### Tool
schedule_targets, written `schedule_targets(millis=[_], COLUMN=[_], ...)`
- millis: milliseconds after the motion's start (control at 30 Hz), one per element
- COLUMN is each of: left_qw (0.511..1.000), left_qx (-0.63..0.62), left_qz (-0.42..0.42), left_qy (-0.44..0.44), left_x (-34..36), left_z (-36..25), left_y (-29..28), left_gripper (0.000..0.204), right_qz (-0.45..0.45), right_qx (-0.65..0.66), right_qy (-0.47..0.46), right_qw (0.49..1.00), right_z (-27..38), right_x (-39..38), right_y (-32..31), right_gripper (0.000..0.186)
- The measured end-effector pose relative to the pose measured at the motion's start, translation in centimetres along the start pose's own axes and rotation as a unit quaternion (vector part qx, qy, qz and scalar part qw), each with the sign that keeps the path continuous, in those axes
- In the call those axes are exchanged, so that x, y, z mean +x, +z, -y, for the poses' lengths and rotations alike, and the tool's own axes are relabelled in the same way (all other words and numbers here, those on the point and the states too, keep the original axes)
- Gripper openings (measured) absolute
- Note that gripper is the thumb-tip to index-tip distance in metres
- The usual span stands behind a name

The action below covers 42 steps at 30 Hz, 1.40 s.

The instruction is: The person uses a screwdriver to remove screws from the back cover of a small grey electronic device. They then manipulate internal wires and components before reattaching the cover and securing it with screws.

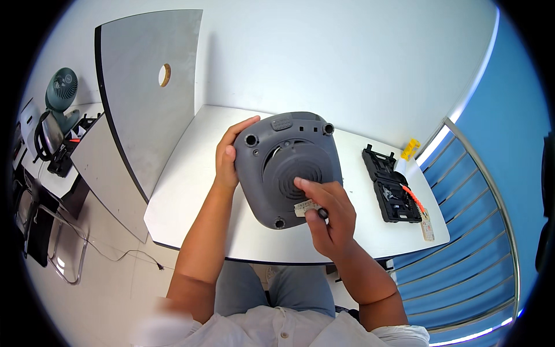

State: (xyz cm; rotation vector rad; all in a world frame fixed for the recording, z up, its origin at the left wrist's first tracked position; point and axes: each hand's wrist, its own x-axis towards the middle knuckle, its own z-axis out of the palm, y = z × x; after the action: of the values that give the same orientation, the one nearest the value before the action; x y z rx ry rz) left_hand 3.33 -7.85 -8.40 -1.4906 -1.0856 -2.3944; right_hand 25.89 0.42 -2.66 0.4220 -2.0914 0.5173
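A dark grey appliance (248, 179) with rounded corners is held up over the white table, its underside facing me. Round feet sit at its corners, and a disc-shaped vented cover (289, 162) with ring-shaped slots fills its middle. My left hand (228, 151) is closed round the left edge, with the thumb along the rim. At the lower right my right hand (332, 217) grips the appliance, one fingertip resting on the slotted disc. A pale label (305, 208) shows partly beside that hand, next to a dark foot. Some of the right fingers are hidden.
On the white table (196, 173), an open black tool case (388, 185) lies at right with an orange-handled tool (413, 198) and a yellow object (411, 149). A grey partition (144, 87) stands left; a metal railing (480, 168) runs right. Beyond the partition are a fan (62, 89) and kettle (51, 136).
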Motion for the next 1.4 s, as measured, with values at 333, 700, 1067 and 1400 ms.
schedule_targets(millis=[333, 700, 1067, 1400], left_qw=[1.000, 1.000, 1.000, 1.000], left_qx=[0.022, 0.022, 0.014, 0.015], left_qz=[-0.008, -0.013, -0.012, -0.018], left_qy=[0.007, 0.012, 0.007, 0.004], left_x=[0.0, 0.0, -0.1, 0.1], left_z=[0.1, 0.5, 0.3, 0.4], left_y=[-0.1, -0.1, 0.0, 0.3], left_gripper=[0.085, 0.083, 0.083, 0.083], right_qz=[-0.046, -0.039, 0.040, 0.114], right_qx=[-0.008, -0.041, -0.113, -0.139], right_qy=[-0.004, 0.063, 0.167, 0.089], right_qw=[0.999, 0.996, 0.979, 0.980], right_z=[-0.5, -1.7, -1.5, -3.0], right_x=[-2.7, 0.6, 6.3, 5.3], right_y=[0.6, -1.3, -2.6, -3.9], right_gripper=[0.025, 0.024, 0.014, 0.018])
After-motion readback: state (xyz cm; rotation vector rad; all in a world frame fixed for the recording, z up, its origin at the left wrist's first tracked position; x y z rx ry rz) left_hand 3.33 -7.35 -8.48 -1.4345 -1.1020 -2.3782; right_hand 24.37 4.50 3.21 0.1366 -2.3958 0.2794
